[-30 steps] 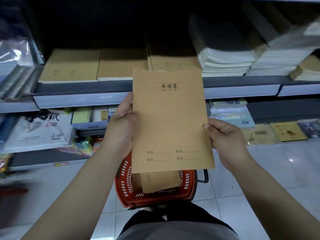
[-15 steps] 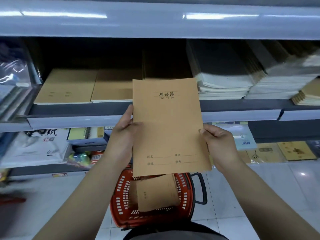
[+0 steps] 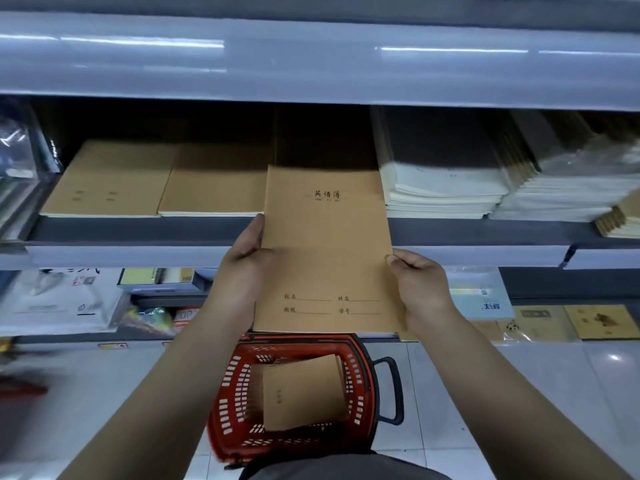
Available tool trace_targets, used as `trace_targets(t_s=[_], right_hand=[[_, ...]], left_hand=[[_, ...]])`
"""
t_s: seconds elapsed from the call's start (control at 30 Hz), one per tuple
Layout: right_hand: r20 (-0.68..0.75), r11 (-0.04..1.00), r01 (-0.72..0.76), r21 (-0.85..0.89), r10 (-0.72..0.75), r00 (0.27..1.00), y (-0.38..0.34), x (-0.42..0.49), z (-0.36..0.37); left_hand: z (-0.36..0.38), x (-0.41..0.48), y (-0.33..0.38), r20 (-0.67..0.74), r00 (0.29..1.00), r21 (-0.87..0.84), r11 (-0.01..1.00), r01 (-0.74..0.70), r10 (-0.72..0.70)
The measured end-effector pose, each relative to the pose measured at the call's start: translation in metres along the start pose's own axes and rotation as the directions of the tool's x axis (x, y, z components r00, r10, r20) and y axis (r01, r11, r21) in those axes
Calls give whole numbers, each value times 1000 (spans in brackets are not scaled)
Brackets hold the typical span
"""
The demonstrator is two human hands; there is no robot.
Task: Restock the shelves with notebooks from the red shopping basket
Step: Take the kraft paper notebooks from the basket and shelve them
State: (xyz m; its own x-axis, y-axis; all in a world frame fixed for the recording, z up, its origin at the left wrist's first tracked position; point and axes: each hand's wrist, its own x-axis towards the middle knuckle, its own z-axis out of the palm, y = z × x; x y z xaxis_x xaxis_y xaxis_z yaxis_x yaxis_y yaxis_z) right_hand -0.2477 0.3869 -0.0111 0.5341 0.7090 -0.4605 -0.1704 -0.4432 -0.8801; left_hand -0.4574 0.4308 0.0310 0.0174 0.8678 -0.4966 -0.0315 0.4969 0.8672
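1. My left hand grips the left edge of the brown notebook, thumb on the cover and fingers behind, and my right hand pinches its right edge lower down. I hold it by both sides so the thin cover stays flat and faces me.

2. The notebook is upright in the air in front of the middle shelf, its top edge level with the dark gap between the two flat brown stacks on the left and the pale stacks on the right. That gap looks like the slot I should fill, since matching covers lie beside it.

3. The red shopping basket sits on the floor below my arms, with more brown notebooks inside; how many is hard to tell from here.

4. Next, I judge, the notebook must tip flat and slide in over the shelf's front edge.
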Motion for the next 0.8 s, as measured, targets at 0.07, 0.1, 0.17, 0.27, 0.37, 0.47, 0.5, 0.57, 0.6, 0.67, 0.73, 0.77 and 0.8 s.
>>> trace_targets(t_s=[0.07, 0.1, 0.17, 0.27, 0.37, 0.47, 0.5, 0.57, 0.6, 0.67, 0.73, 0.77, 0.8], right_hand=[[-2, 1000, -12, 22, 12, 1000, 2, 3, 2], [0, 999, -13, 30, 13, 1000, 2, 6, 3], [-19, 999, -12, 53, 13, 1000, 2, 10, 5], [-50, 999, 10, 44, -8, 999, 0, 19, 7], [-83, 998, 52, 24, -50, 995, -5, 26, 10], [-87, 994, 99, -50, -104, 991, -10, 30, 12], [-81, 988, 127, -88, -134, 988, -11, 30, 12], [-52, 962, 199, -188, -212, 976, -10, 27, 10], [-25, 939, 238, -248, -252, 968, -10, 24, 8], [50, 888, 307, -341, -309, 950, -9, 19, 3], [159, 838, 359, -410, -322, 933, -7, 12, -2], [223, 807, 387, -445, -319, 921, -5, 9, -5], [286, 773, 420, -475, -316, 905, -3, 5, -7]], left_hand=[[1, 2, -2, -37, 999, 42, 999, -1, 3], [2, 3, -3, -44, 999, 62, 998, -5, 8], [3, 3, -5, -46, 999, 75, 997, -22, 25], [5, 4, -8, -60, 998, 114, 993, -28, 35], [6, 8, -12, -51, 995, 171, 982, -81, 91], [7, 11, -13, -39, 992, 210, 972, -109, 120], [7, 12, -13, -33, 992, 211, 971, -113, 123], [6, 14, -16, -33, 992, 206, 972, -110, 119], [6, 14, -17, -32, 992, 200, 973, -111, 120], [5, 16, -18, -39, 992, 194, 975, -108, 118], [6, 18, -17, -52, 993, 196, 976, -96, 109], [6, 19, -17, -47, 993, 200, 975, -100, 112], [7, 21, -16, -41, 992, 198, 974, -110, 121]])
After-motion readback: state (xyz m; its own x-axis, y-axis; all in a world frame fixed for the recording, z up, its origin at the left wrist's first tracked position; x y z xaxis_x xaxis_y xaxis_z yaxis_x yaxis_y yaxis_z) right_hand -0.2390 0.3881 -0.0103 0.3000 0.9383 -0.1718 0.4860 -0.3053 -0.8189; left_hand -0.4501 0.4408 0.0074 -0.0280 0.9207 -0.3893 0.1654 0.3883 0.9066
